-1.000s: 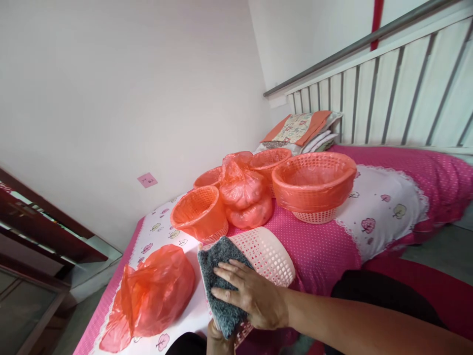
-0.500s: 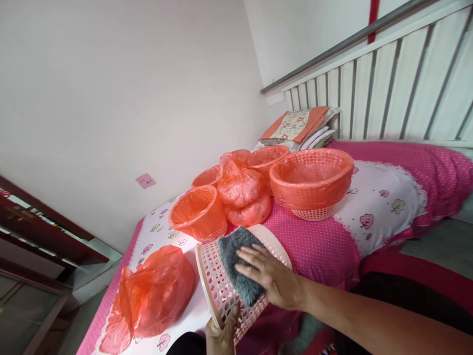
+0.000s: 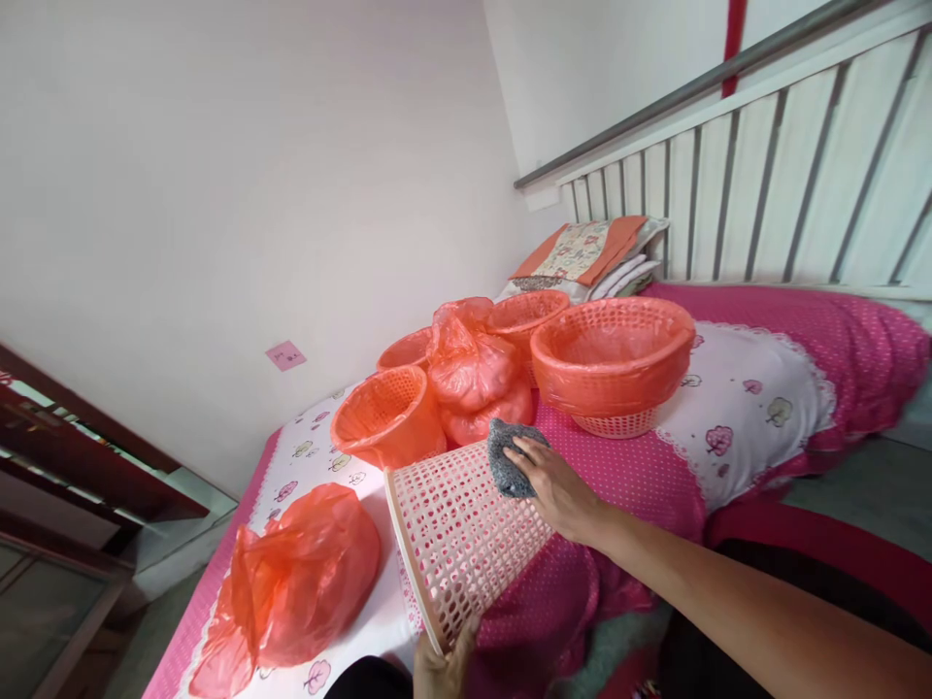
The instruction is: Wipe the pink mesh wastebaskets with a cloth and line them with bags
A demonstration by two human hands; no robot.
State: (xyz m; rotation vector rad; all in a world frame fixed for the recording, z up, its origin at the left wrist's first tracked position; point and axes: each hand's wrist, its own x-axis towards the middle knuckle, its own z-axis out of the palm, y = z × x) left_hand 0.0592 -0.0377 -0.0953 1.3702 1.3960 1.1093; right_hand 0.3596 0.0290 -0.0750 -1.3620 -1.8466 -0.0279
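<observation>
A pale pink plastic basket (image 3: 458,524) with a grid of holes lies tilted on its side at the bed's near edge. My left hand (image 3: 443,668) grips its rim from below; part of that hand is cut off by the frame. Over the far upper side of the basket, my right hand (image 3: 557,485) presses a grey fluffy cloth (image 3: 510,458), with its fingers bent over the cloth. The thumb of the right hand is hidden.
Several baskets lined with orange-red bags, such as the large one (image 3: 615,354) and a left one (image 3: 384,413), stand on the bed (image 3: 626,476). Among them sits a full orange bag (image 3: 473,359). Another orange bag (image 3: 313,573) lies at left. Folded bedding (image 3: 575,252) rests near the headboard (image 3: 757,184).
My right hand has moved the cloth up and away along the basket, baring more of its holed wall. My left hand has shifted slightly right and down, still on the rim.
</observation>
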